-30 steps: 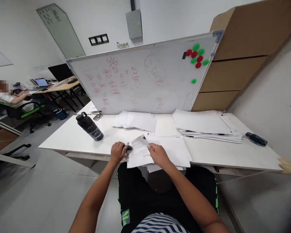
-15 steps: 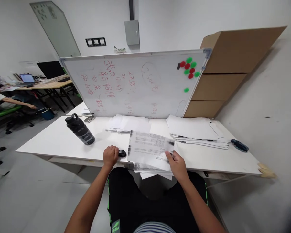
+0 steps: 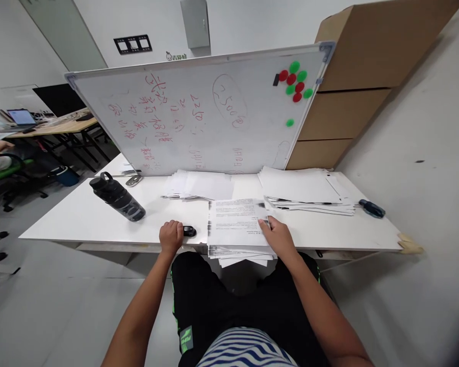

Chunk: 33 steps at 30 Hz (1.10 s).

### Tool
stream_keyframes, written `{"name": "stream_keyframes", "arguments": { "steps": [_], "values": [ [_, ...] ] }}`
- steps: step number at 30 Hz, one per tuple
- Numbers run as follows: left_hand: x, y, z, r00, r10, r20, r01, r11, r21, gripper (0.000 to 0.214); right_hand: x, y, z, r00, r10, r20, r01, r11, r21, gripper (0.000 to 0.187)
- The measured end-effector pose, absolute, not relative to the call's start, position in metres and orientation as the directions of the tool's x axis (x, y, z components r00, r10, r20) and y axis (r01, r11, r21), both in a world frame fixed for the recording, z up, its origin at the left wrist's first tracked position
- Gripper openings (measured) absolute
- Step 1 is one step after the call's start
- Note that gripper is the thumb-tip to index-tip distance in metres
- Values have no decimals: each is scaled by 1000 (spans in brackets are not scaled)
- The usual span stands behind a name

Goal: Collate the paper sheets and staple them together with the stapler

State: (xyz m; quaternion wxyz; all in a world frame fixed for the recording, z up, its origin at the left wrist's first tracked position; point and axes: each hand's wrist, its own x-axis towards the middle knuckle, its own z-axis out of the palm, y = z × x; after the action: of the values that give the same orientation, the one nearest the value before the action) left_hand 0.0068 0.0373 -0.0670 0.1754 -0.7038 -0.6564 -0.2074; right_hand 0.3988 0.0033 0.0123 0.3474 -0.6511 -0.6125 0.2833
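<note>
My left hand (image 3: 171,237) rests at the table's front edge, its fingers wrapped round a black stapler (image 3: 190,231) whose rounded end pokes out to the right. Between thumb and fingers, my right hand (image 3: 278,235) pinches the right edge of a printed sheet (image 3: 235,224) with dark smudges along its sides. That sheet lies over a loose stack of papers (image 3: 240,253) that juts past the front edge above my lap. Whether the hand grips one sheet or more is hidden.
Behind the sheet are a left paper pile (image 3: 206,184) and a larger right one (image 3: 306,188). A dark water bottle (image 3: 118,196) stands at left; a dark blue tool (image 3: 372,208) lies at right. A whiteboard (image 3: 168,117) and cardboard boxes (image 3: 359,56) back the table (image 3: 69,219).
The printed sheet has come down flatter over the stack, with my right hand still on its edge. My left hand keeps its hold on the stapler. The camera view has shifted.
</note>
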Motion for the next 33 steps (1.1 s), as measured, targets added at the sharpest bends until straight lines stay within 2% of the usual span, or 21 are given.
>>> {"name": "stream_keyframes", "arguments": {
  "steps": [2,5,8,11,15,17,21,24,27,30,33],
  "values": [
    [8,37,-66,42,860,509,997,-66,30,35,406,9,5,122,986,113,763,-21,-646,40],
    [9,37,-65,35,866,498,998,-59,32,36,422,12,-13,216,942,258,862,-60,-504,52],
    [8,37,-65,41,864,501,998,-58,19,38,446,16,-37,320,879,354,864,-118,-490,50],
    [8,38,-65,36,869,493,999,-49,14,39,469,24,-63,353,865,356,866,-158,-475,43],
    [9,38,-65,22,877,480,999,-37,21,39,478,30,-86,368,845,388,898,-216,-383,42],
    [9,38,-65,21,881,473,999,-31,14,39,476,29,-89,384,826,412,899,-233,-372,44],
    [11,37,-63,-3,889,457,1000,8,-10,39,474,27,-89,419,801,428,875,-230,-425,42],
    [19,37,-61,-111,881,460,993,122,6,40,476,26,-90,424,799,427,867,-221,-447,40],
    [33,37,-58,-272,850,452,960,270,71,44,479,26,-92,416,800,432,870,-211,-446,40],
    [42,38,-52,-361,828,429,932,329,149,45,480,27,-93,404,805,434,875,-200,-442,39],
    [36,42,-37,-393,871,294,914,335,229,40,478,26,-92,405,810,425,871,-201,-448,36]
  ]
}}
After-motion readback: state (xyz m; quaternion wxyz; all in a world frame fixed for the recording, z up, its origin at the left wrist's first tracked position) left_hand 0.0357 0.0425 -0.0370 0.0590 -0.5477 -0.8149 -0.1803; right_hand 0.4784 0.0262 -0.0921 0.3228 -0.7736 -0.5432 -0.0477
